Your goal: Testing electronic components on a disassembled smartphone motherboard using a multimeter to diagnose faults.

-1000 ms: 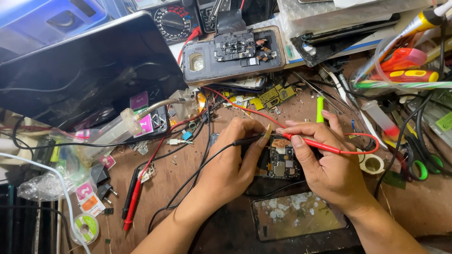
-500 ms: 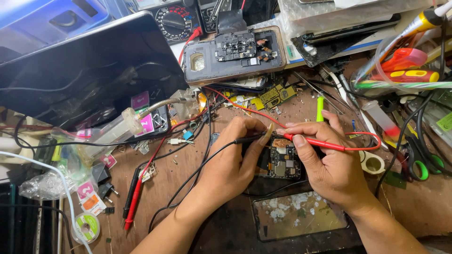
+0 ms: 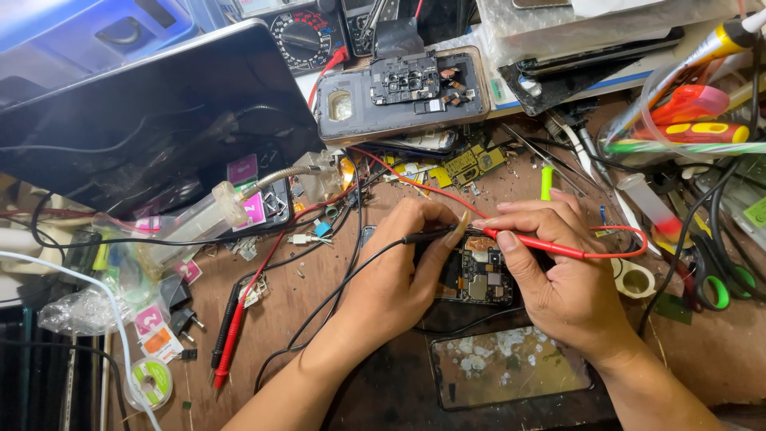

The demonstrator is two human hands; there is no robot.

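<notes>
Nearest the viewer: a loose phone screen panel (image 3: 511,367), glass blotched with pale residue, flat on the dark mat at the near edge of the counter (image 3: 319,287), between the two forearms.

Left hand (image 3: 399,275): closed in a pen grip on a black test probe (image 3: 427,236), tip pointing right and down toward the board. Its black lead runs back left across the counter.

Right hand (image 3: 558,279): closed in a pen grip on a red test probe (image 3: 531,243), tip pointing left. The two probe tips meet close together just above the board; whether they touch it cannot be told. The red lead loops right, past a roll of tape (image 3: 634,279).

Phone circuit board (image 3: 479,275): dark, populated with small components, flat on the counter between the two hands, partly covered by the fingers.

Left of centre: a second red probe (image 3: 231,339) and a black one lying unused side by side; a small spool of solder wire (image 3: 152,381); scattered pink packets; a clear syringe (image 3: 199,215) with a metal-spring tip.

Right side: green-handled scissors (image 3: 718,287); tangled black cables; a clear bag holding red and yellow screwdrivers (image 3: 686,120).

Middle distance: small yellow flex parts (image 3: 471,164) and tweezers.

Far: an opened phone back (image 3: 399,92), camera module exposed, flat; a dark tablet (image 3: 152,120) propped at a tilt, left; an analogue multimeter dial (image 3: 307,36) at the top edge.
</notes>
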